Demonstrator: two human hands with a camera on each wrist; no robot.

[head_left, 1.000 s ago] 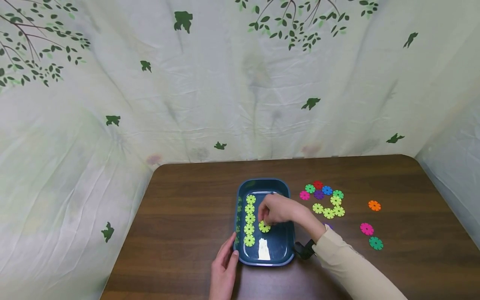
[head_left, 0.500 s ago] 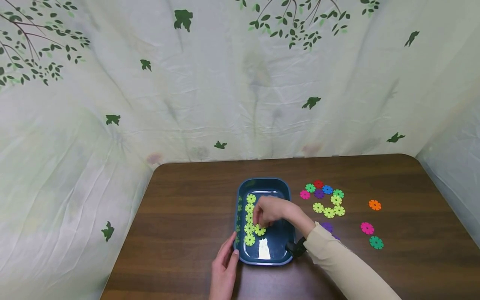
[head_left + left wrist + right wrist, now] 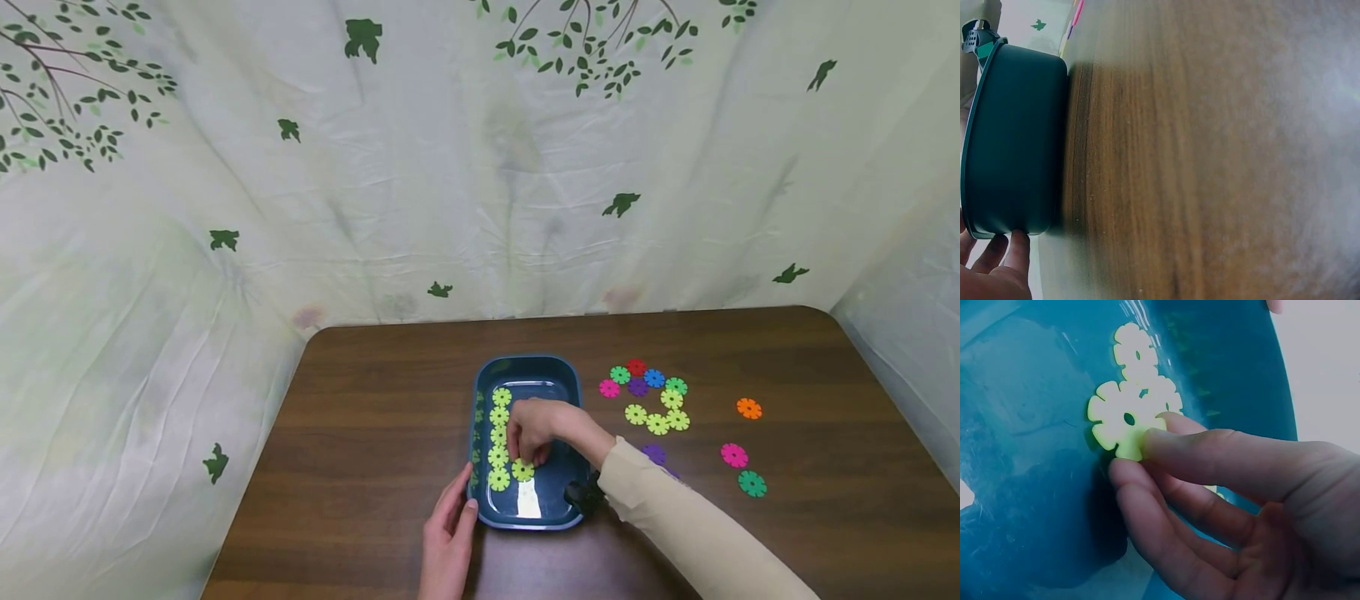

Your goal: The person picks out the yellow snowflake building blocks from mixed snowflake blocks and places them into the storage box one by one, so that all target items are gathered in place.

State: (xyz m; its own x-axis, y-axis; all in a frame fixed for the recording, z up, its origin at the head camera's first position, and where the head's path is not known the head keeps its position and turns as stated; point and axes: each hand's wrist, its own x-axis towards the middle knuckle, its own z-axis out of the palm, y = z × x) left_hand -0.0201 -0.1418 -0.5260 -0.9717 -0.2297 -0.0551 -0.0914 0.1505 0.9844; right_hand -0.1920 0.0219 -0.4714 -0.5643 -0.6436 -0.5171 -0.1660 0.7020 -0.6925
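Observation:
A dark blue tray (image 3: 551, 510) lies on the table with a column of several yellow-green flower-shaped discs (image 3: 499, 436) along its left side. My right hand (image 3: 534, 429) reaches into it and pinches another yellow-green notched disc (image 3: 1124, 419) between thumb and fingers. In the head view this disc (image 3: 522, 471) is just right of the column's lower end. My left hand (image 3: 447, 533) rests against the tray's lower left side, its fingers (image 3: 1017, 253) touching the outer wall in the left wrist view.
Right of the tray lie several yellow-green discs (image 3: 657, 425) and a cluster of coloured ones, including a blue disc (image 3: 654, 378). Farther right are an orange disc (image 3: 749, 408), a pink disc (image 3: 734, 455) and a teal disc (image 3: 752, 483). A leaf-patterned cloth (image 3: 450, 167) hangs behind the table.
My right hand has moved the pinched disc left toward the column, then slightly down toward the tray's near end. The left hand has stayed at the tray's side.

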